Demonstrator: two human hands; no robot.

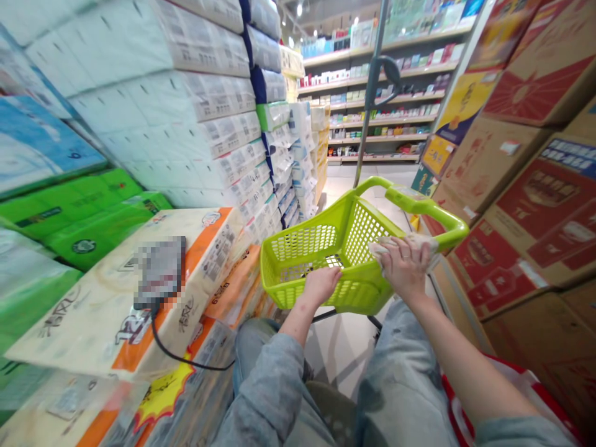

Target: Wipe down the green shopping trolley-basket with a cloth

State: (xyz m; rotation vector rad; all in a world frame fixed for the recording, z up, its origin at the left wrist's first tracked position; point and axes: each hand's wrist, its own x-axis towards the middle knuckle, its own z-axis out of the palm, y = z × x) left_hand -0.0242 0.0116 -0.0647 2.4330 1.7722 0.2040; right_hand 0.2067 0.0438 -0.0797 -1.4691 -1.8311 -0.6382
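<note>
Left grip (321, 285): apart, lying flat on the near rim of a lime-green plastic shopping basket (302, 245).
Right grip (405, 267): clamped on a crumpled white packet (379, 251), above the basket.
9 o'clock: stacked tissue packs (209, 105).
3 o'clock: printed cardboard cartons (535, 211).
12 o'clock: store shelves (400, 102).

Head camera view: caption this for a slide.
Left hand and right hand on a green basket between stacked tissue packs and boxes.

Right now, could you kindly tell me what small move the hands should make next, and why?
I would probably lower the crumpled white cloth in the right hand into the lime-green plastic shopping basket, since the cloth sits over the basket's rim, while the left hand rests on the near rim.
</note>
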